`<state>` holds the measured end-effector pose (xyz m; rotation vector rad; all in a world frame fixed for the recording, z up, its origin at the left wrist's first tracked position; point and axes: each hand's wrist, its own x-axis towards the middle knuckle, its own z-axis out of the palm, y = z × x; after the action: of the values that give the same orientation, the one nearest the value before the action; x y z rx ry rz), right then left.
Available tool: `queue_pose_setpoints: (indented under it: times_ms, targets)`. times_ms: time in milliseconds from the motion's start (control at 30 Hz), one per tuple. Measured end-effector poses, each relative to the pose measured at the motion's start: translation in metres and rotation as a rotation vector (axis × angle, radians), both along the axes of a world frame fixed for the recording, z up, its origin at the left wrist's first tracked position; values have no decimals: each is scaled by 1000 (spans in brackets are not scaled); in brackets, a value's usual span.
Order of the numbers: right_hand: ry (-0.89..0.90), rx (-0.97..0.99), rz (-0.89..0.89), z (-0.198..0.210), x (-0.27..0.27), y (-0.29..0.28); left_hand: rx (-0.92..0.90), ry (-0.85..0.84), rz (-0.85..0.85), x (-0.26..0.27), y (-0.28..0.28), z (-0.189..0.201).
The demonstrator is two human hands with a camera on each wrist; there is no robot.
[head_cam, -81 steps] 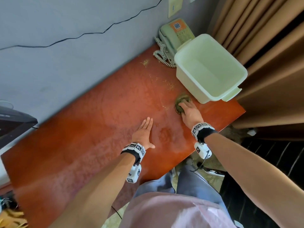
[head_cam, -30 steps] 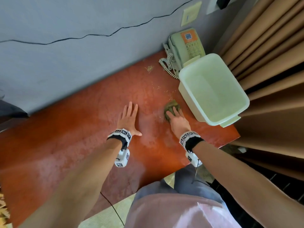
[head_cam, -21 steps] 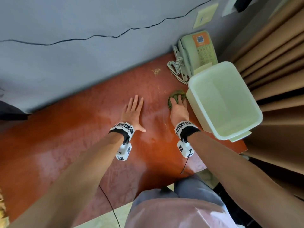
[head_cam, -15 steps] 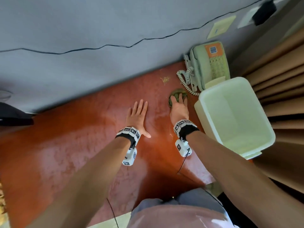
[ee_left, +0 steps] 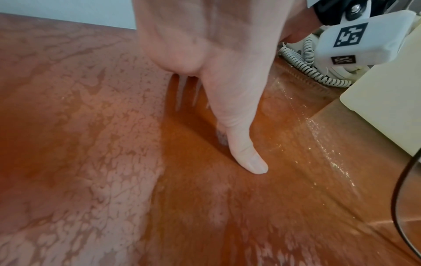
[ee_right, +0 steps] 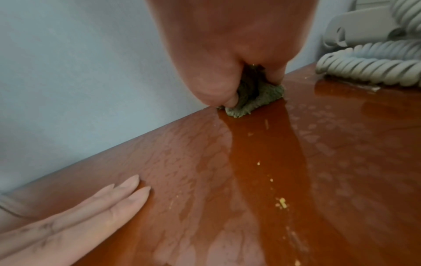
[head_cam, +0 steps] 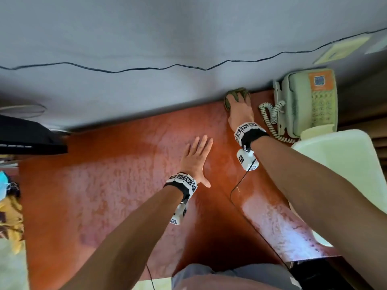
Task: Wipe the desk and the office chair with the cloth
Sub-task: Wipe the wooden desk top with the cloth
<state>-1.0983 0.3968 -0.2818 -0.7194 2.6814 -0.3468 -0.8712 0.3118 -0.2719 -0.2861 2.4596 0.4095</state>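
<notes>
The red-brown desk (head_cam: 104, 185) is streaked with wet film. My right hand (head_cam: 238, 109) is at the desk's back edge against the grey wall, left of the phone. It presses a bunched green cloth (head_cam: 227, 103) onto the wood. In the right wrist view the thumb and fingers curl round the cloth (ee_right: 252, 100). My left hand (head_cam: 196, 160) lies flat on the desk, fingers straight and together, nearer me and to the left. Its thumb (ee_left: 246, 158) is spread out on the desk (ee_left: 91, 144). No office chair shows.
A pale green phone (head_cam: 310, 101) with a coiled cord (head_cam: 270, 114) stands at the back right. A pale plastic basin (head_cam: 345, 164) fills the right side. A black device (head_cam: 25, 135) sits far left. Yellow crumbs (ee_right: 281, 205) lie in the wiped streak.
My right hand has pushed the cloth from beside the basin away from me to the wall edge. The left hand has stayed flat on the desk.
</notes>
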Motion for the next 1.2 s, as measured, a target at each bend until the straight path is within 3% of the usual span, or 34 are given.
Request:
queue_pose_setpoints:
  times_ms: [300, 600, 767, 1033, 1200]
  targets:
    - [-81, 16, 117, 25, 35, 30, -74, -62, -27, -5, 6, 7]
    - [-155, 21, -128, 29, 140, 125, -183, -139, -73, -6, 22, 28]
    - [-168, 43, -160, 24, 195, 173, -184, -127, -91, 10, 25, 29]
    - [-252, 176, 4, 10, 283, 215, -177, -91, -142, 18, 21, 25]
    - [-291, 233, 89, -1, 295, 210, -159, -80, -143, 19, 20, 21]
